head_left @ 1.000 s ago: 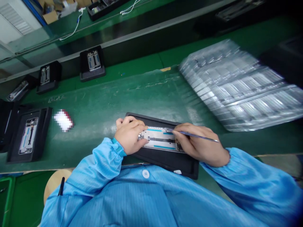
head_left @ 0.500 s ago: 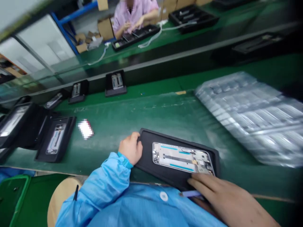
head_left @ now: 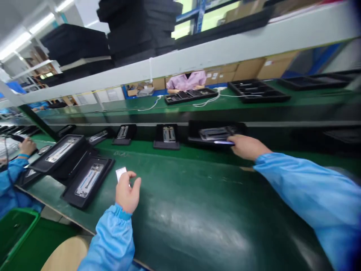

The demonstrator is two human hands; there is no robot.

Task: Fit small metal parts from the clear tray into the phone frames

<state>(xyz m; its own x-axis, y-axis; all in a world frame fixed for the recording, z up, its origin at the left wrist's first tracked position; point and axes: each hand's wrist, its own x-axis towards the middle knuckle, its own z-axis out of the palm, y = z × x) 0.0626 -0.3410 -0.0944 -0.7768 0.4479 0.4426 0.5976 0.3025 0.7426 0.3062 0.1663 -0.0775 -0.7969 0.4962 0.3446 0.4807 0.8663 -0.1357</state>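
My right hand (head_left: 248,146) reaches to the back of the bench and grips the right front corner of a black tray (head_left: 194,137). A phone frame (head_left: 213,133) lies in that tray, blurred by motion. A thin purple pen-like stick (head_left: 223,142) sticks out from the same fingers. Over the left part of the bench, my left hand (head_left: 128,192) is open, thumb and fingers apart and slightly curled. Just behind its fingers is a small white card (head_left: 120,173), partly covered by the hand; whether they touch I cannot tell.
More black trays with phone frames stand along the back, one tray (head_left: 166,145) among them. Another tray (head_left: 73,197) lies left, beside a raised one (head_left: 36,163). A co-worker's hand (head_left: 26,146) is far left. Black boxes (head_left: 141,34) pile on the overhead shelf (head_left: 158,67).
The black tray with the phone frame has gone from in front of me to the back, carried by my right hand. My left hand has let go and moved left. The view has tilted up.
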